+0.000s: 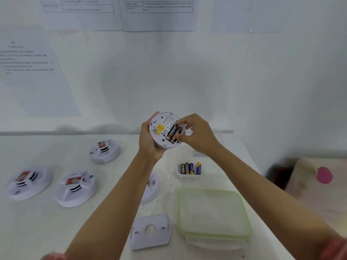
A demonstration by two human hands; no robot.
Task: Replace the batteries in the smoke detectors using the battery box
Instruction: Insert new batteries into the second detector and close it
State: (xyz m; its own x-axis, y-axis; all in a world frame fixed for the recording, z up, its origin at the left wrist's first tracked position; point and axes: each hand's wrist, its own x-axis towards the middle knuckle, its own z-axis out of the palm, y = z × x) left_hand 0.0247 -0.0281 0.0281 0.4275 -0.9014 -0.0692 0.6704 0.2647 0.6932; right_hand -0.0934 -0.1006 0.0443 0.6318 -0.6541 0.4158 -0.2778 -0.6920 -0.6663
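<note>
Well, on the left of the white worktop [37, 231] three smoke detectors lie with red labels on top: one at the far left [28, 182], a second [76, 188] just beside it, and a third [104, 151] farther back. My left hand [148, 141] is raised above the worktop, its fingers curled round the rim of an open smoke detector [163, 128], which is turned so its back faces me. Below my left forearm a fourth detector [153, 185] lies half hidden, and nearer to me a flat white mounting plate [150, 231] rests on the worktop. Two black-and-red batteries sit side by side in the open detector's compartment. My right hand [199, 134] reaches in from the right, and its thumb and forefinger are narrowed to a pinch on the outer battery [179, 130], one at each end. Under that hand stands the small clear battery box [189, 177], holding four batteries upright. Nearer me lies a clear container with a green-rimmed lid [213, 212]. Off the worktop at the far right is something pale with a pink spot [324, 175].
</note>
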